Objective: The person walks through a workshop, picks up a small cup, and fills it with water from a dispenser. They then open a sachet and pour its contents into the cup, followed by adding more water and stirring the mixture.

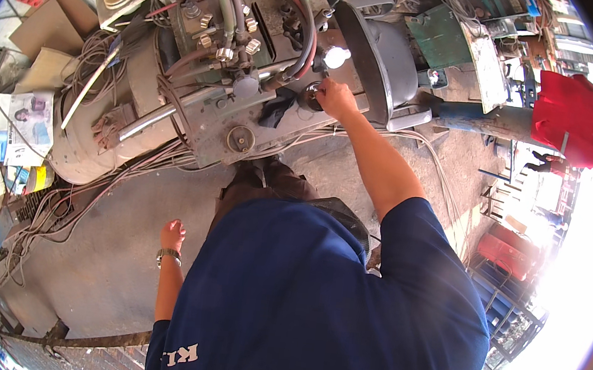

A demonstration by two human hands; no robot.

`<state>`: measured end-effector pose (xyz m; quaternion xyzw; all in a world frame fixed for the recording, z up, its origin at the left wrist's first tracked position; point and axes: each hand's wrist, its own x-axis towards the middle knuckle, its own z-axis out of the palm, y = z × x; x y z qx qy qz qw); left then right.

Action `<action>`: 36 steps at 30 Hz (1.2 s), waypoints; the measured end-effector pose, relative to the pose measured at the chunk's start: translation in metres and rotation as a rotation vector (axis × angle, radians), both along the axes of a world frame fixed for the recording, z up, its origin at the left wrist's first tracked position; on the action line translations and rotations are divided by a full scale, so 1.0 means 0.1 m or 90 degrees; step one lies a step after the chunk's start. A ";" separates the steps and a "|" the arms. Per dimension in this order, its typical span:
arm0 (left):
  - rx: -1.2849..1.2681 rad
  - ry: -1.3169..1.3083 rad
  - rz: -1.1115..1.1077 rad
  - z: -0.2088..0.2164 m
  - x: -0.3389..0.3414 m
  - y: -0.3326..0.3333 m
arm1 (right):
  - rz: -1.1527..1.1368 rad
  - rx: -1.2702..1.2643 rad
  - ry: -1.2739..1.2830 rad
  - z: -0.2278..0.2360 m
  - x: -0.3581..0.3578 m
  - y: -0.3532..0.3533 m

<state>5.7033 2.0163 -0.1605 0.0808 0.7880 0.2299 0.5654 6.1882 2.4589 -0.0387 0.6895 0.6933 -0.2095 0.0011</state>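
Note:
My right hand (338,100) reaches out to the machine (213,122), its fingers closed at the rim of a dark round part (310,97) that looks like a knob or small handwheel. The fingertips partly hide that part. Just beyond the hand, a lamp (336,58) shines brightly. A black cloth (276,111) lies on the machine to the left of the round part. My left hand (173,234) hangs low at my left side, away from the machine, with its fingers curled and nothing visible in them. A watch is on that wrist.
Hoses (221,4) with metal fittings rise over the machine. A round wheel (240,139) is on its near side. Cables (417,136) run along the floor. A grey chair-like shell (389,57) stands behind the lamp; a red garment (571,116) hangs at right.

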 end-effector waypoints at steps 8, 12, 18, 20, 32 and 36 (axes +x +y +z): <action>-0.041 -0.034 -0.295 -0.69 -0.11 0.13 | -0.155 -0.006 0.007 -0.01 -0.09 -0.03; 0.187 0.225 -0.932 -0.61 -0.22 0.38 | -0.005 -0.106 -0.032 0.05 -0.14 -0.01; -0.096 0.098 -0.650 -0.51 -0.30 1.07 | -0.070 -0.065 0.015 0.28 -0.19 -0.11; -0.134 0.029 -0.419 -0.47 -0.17 1.28 | -0.101 -0.046 0.028 0.31 -0.22 -0.11; -0.123 -0.020 -0.306 -0.27 0.24 1.82 | -0.047 -0.091 0.021 0.37 -0.06 -0.19; -0.131 -0.020 -0.301 -0.23 0.22 1.82 | -0.064 -0.081 0.017 0.28 -0.10 -0.22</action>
